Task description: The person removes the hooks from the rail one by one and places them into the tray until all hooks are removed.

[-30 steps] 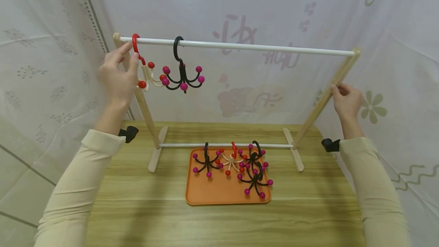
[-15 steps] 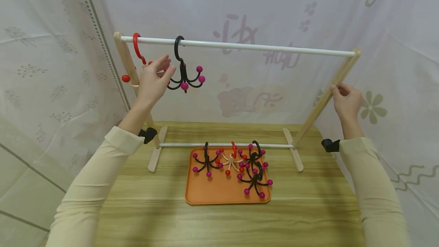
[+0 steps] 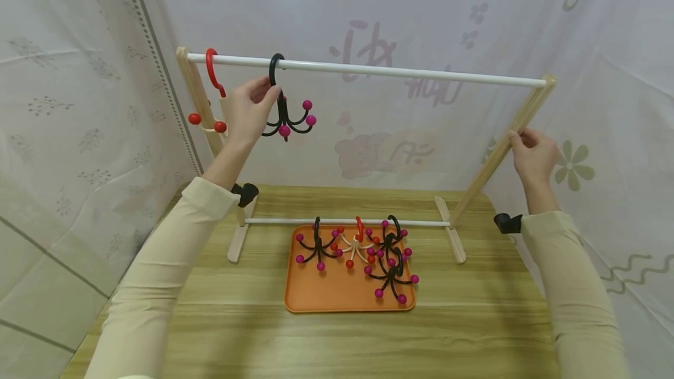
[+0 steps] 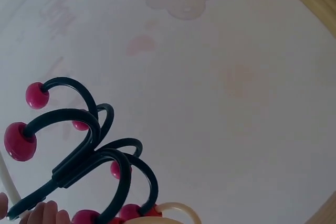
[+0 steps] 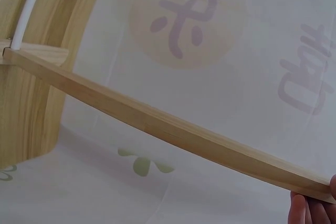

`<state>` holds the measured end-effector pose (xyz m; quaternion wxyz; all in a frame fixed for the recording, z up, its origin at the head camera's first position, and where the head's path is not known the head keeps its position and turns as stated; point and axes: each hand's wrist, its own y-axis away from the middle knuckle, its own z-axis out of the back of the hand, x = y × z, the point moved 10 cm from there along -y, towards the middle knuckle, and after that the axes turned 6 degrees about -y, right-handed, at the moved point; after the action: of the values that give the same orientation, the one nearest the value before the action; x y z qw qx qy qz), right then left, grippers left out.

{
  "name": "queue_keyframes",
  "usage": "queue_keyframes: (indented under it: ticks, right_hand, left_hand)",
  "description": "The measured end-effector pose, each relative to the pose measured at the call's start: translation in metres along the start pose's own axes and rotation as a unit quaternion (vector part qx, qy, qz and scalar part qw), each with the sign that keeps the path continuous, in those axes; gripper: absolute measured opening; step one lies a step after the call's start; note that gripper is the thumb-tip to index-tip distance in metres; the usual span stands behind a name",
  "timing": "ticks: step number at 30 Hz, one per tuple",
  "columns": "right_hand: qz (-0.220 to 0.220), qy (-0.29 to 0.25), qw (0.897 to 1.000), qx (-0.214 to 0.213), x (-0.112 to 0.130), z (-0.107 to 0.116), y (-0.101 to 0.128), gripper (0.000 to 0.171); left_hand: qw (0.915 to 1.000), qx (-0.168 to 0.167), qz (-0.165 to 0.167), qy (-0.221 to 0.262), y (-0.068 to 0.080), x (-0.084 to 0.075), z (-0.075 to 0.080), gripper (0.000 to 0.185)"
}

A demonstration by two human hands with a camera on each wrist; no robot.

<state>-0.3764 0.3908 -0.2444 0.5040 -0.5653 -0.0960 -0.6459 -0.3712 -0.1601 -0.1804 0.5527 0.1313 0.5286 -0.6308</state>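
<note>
A black multi-arm hanging hook (image 3: 284, 111) with pink ball tips hangs from the rack's white top bar (image 3: 368, 69). My left hand (image 3: 247, 109) pinches its curved top just below the bar; in the left wrist view the fingertips (image 4: 48, 213) meet the stem of the black hook (image 4: 79, 161). To the left, a red-topped cream hook (image 3: 213, 72) with red balls hangs on the same bar, partly hidden behind my hand. My right hand (image 3: 534, 154) grips the right wooden post (image 3: 487, 165), thumb and fingers on either side of it.
On the wooden table (image 3: 337, 344), an orange tray (image 3: 326, 297) bears several more hooks, black ones and a cream one with a red top (image 3: 356, 244). The lower white bar (image 3: 274, 221) runs behind the tray between the rack's wooden feet (image 3: 450, 230). A printed curtain surrounds the table.
My left hand has let go of the red-topped hook near the left post and moved right to pinch the black hook. The red-topped hook has turned. My right hand stays on the post.
</note>
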Motion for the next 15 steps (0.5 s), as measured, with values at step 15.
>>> queue_keyframes:
  ticks: [15]
  right_hand:
    - [0.013, -0.002, 1.0, -0.006, 0.002, 0.001, 0.0, 0.039]
  left_hand:
    - [0.9998, -0.016, 0.009, -0.005, -0.008, -0.011, 0.0, 0.034]
